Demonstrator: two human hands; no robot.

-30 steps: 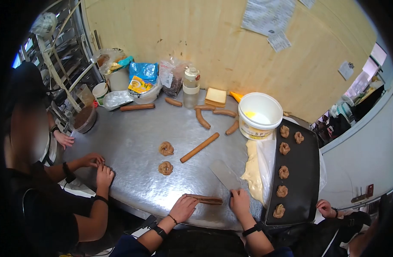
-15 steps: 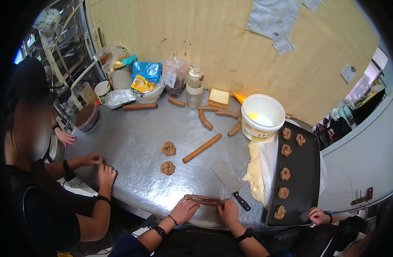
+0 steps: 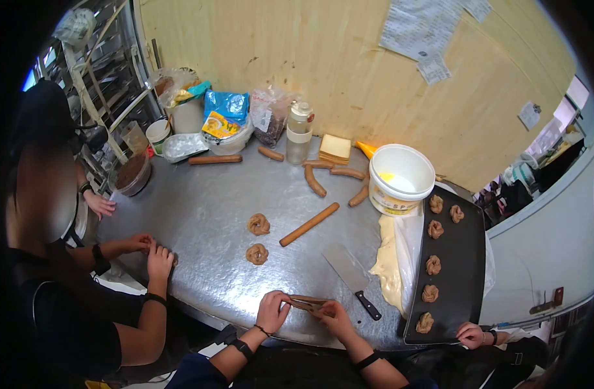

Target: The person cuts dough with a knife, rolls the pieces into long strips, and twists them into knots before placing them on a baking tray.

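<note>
Near the front edge of the metal table, strips of brown dough (image 3: 306,300) stretch between my hands. My left hand (image 3: 272,312) pinches their left end. At the other end, the fingers of my right hand (image 3: 336,320) are closed on the dough. Two twisted dough knots (image 3: 258,224) lie farther up, left of a wooden rolling pin (image 3: 310,224). Just beyond my right hand is a broad-bladed knife (image 3: 346,268) with a black handle. A dark baking tray (image 3: 454,285) on the right carries several dough knots.
A white bucket (image 3: 400,181) stands behind a pale, spread-out dough sheet (image 3: 389,262). Brown dough rolls (image 3: 315,181), a bottle (image 3: 299,137) and bagged goods line the back. A co-worker (image 3: 70,285) works at the left; another person's hand (image 3: 470,335) touches the tray.
My right hand has turned and shifted slightly left, its fingers now over the dough strips. My left hand has drawn back a little to the left. The view has shifted slightly.
</note>
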